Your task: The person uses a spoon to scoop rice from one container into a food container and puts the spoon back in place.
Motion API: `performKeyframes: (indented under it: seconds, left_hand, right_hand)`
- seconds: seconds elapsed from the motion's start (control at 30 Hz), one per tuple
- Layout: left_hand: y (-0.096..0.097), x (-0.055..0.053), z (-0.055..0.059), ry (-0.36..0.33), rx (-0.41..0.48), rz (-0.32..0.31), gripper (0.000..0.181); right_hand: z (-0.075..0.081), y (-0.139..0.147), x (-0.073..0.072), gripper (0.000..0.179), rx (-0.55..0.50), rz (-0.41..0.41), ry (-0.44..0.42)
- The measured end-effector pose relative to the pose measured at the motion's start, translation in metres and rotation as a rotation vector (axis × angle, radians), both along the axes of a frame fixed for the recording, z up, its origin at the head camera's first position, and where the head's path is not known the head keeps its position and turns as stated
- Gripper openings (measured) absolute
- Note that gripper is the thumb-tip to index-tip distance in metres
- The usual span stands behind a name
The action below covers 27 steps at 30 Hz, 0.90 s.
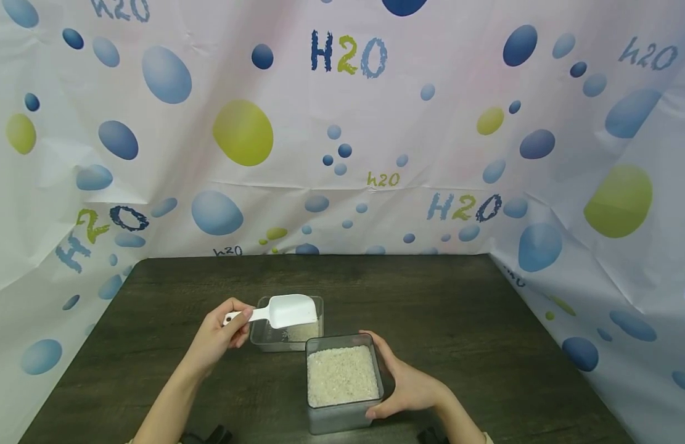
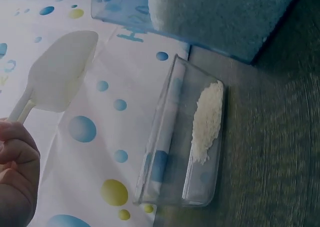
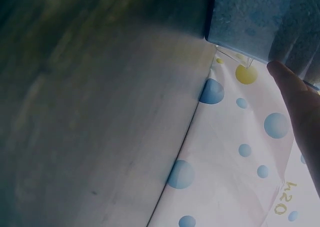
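Note:
A white scoop [image 1: 291, 310] is pinched by its handle in my left hand [image 1: 222, 330], over the far clear container. That low clear container [image 1: 262, 338] holds a small heap of rice [image 1: 304, 332] toward its right side; the left wrist view shows the heap [image 2: 207, 122] against one wall. In the same view the scoop [image 2: 65, 69] hangs apart from the container. Nearer to me stands a deeper bluish-grey container [image 1: 338, 418], well filled with rice [image 1: 342, 375]. My right hand [image 1: 406, 385] grips its right side, thumb at the near corner and fingers at the far one.
Both containers stand on a dark wood-grain table [image 1: 431, 308]. A white sheet [image 1: 375, 123] printed with blue and green dots hangs behind the table and along its sides. Small black objects [image 1: 219, 435] show at the bottom edge near the forearms.

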<state>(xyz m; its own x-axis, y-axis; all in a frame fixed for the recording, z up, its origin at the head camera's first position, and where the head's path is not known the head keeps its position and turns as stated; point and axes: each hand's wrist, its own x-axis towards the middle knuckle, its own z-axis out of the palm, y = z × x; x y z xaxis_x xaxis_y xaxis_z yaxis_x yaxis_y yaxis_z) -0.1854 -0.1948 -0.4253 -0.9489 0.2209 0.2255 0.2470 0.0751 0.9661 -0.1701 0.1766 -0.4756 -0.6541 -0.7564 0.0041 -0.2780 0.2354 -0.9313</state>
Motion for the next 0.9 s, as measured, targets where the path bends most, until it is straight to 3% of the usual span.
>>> performKeyframes:
  seconds: [0.27,0.6,0.77,0.9]
  left_hand:
    - [0.003,0.011,0.004,0.046,0.085,-0.076,0.013]
    - [0.016,0.030,0.015,0.082,0.134,-0.187,0.012]
    - [0.021,0.037,0.017,0.088,0.133,-0.229,0.014]
    - [0.025,0.041,0.019,0.054,0.078,-0.229,0.007]
  right_hand:
    - [0.000,0.000,0.001,0.113,-0.012,0.000,-0.003]
    - [-0.001,0.000,0.000,0.112,-0.018,0.005,0.007]
    - [0.000,0.000,0.000,0.112,-0.011,0.001,0.004]
    - [-0.001,0.000,0.000,0.112,-0.014,0.003,-0.004]
